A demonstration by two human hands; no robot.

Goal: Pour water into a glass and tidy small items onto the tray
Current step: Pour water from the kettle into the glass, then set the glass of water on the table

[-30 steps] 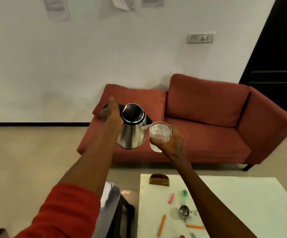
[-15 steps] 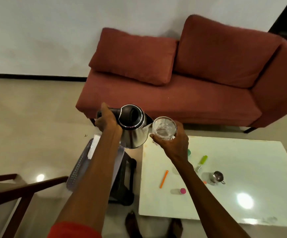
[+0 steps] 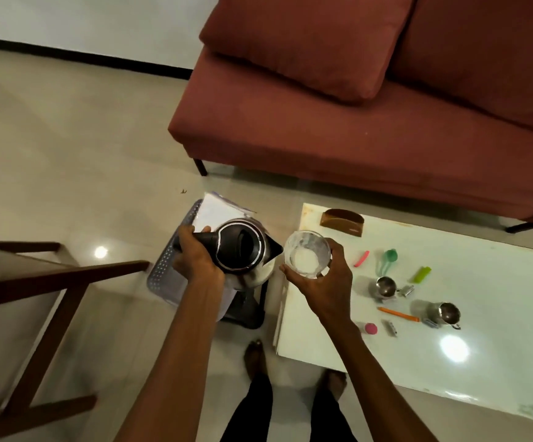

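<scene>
- left hand grip wrapped tight on the black handle of the steel kettle, spout at 3 o'clock, almost touching the glass
- right hand grip cupped round the clear, round glass, above the white glossy counter edge
- perforated tray under the kettle
- steel cups, orange stick, green spoon scattered at 3 o'clock

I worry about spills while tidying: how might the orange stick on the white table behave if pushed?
The orange stick looks thin and light, so a nudge would probably slide it easily on the glossy white table. If it is round it may roll. It lies close to a steel cup, so it could bump that.
</scene>
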